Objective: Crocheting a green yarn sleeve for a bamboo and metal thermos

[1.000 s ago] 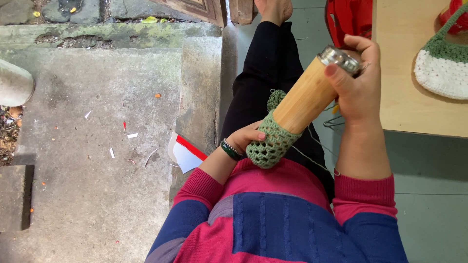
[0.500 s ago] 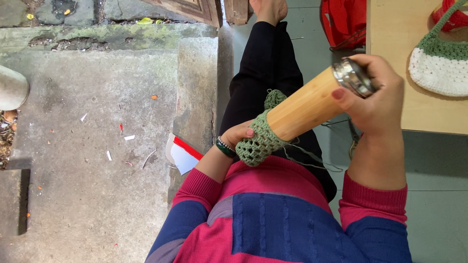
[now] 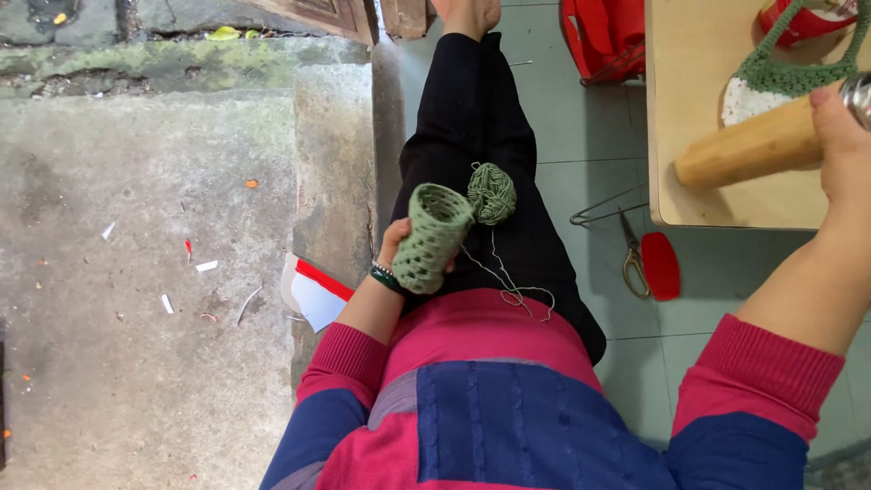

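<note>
Holding green crochet sleeve [image 3: 432, 238] in lap, wooden bottle [image 3: 760, 145] out over desk [image 3: 699, 82].
Left hand [image 3: 396, 251]: fingers clamped on the sleeve's lower end, open mouth tilted up, so it keeps its tube shape. Yarn ball [image 3: 492, 192] rests on the thigh just beside, strand trailing slack. Scissors [image 3: 633, 254] lie on floor under desk edge. Right hand [image 3: 839, 145]: fingers closed around the bottle's metal-cap end, body roughly level above desk.
</note>
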